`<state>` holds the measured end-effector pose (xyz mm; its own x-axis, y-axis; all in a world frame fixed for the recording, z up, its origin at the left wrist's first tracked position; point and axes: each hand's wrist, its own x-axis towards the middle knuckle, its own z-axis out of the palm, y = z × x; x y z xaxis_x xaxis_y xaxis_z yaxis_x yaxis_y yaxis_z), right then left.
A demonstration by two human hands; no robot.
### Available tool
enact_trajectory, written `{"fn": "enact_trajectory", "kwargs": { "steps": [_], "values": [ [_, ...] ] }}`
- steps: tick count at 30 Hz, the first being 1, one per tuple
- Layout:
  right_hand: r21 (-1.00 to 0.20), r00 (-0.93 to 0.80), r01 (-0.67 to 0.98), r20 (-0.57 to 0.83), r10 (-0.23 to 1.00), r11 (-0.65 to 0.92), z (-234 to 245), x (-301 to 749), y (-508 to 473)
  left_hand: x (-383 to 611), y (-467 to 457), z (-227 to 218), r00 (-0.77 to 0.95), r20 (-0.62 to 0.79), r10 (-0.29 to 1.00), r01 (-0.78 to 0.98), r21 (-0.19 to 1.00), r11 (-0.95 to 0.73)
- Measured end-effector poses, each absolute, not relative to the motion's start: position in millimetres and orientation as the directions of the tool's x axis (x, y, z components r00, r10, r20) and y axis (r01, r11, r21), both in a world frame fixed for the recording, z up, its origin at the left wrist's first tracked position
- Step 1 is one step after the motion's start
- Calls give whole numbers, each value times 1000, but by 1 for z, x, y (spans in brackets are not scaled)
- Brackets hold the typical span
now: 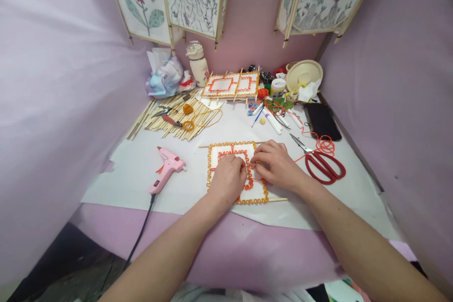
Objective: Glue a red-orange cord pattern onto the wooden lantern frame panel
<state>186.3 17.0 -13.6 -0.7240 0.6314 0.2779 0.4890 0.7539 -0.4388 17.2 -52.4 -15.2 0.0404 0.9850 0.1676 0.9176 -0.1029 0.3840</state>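
Observation:
A white panel on thin wooden sticks (216,152), edged with wavy orange cord and carrying an inner red cord pattern, lies flat on the white paper in front of me. My left hand (228,178) rests on the panel's middle, fingers curled and pinching at the red cord. My right hand (274,161) lies beside it on the panel's right side, fingers bent and pressing the same red cord (260,180), which trails off to the right toward a loose coil (324,144).
A pink glue gun (166,167) lies left of the panel, its black lead running off the table. Red-handled scissors (323,164) lie right. Behind are a finished two-part panel (230,85), bamboo sticks (177,118), markers (272,120), a black phone (322,120), a bottle (198,63) and painted screens.

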Motion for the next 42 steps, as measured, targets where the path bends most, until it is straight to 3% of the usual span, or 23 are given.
{"fn": "enact_trajectory", "kwargs": {
  "steps": [8,16,21,26,33,42],
  "values": [
    [-471,-638,527,331,695,708,-9,190,20,16,-54,-16,39,209,977,902,414,-124],
    [-504,-360,682,399,843,530,-14,233,32,11,-52,-15,61,154,986,903,412,-120],
    [-273,-229,919,215,949,284,-8,282,18,9,-50,-19,97,180,979,900,404,-163],
    [-76,-113,992,-121,986,104,4,294,10,6,-47,-21,119,200,973,895,403,-192],
    [-6,-69,998,-270,960,70,33,290,5,5,-49,-20,129,221,967,902,378,-207],
    [26,17,1000,-311,950,-9,61,309,-64,5,-49,-20,129,222,967,905,371,-206]
  ]
}}
